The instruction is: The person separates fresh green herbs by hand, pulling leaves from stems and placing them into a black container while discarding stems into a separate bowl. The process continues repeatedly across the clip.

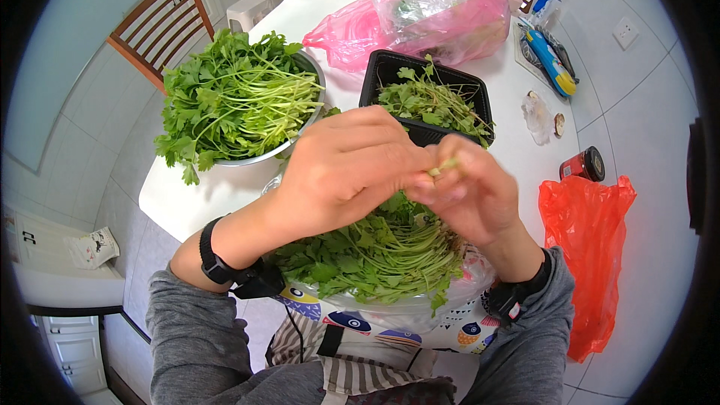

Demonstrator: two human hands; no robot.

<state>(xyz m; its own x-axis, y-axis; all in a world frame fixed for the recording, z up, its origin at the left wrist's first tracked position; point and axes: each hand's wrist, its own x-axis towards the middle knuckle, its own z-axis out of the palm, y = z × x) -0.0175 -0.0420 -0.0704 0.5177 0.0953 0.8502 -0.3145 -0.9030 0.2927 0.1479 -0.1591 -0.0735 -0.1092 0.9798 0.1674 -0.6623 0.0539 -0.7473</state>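
Observation:
My left hand and my right hand meet in front of me, fingertips pinched together on a pale green stem piece. Most of that stem is hidden by the fingers. Directly below lies a heap of leafy Chinese celery in a clear plastic container, its stem ends towards my right hand. Beyond my hands, a black plastic tray holds thin, partly browned celery sprigs. A metal basin at the far left is heaped with bright celery stalks.
Pink and clear plastic bags lie at the table's back. To the right are a blue and yellow packaged item, a crumpled clear wrapper, a dark-lidded jar and a red plastic bag. A wooden chair stands left.

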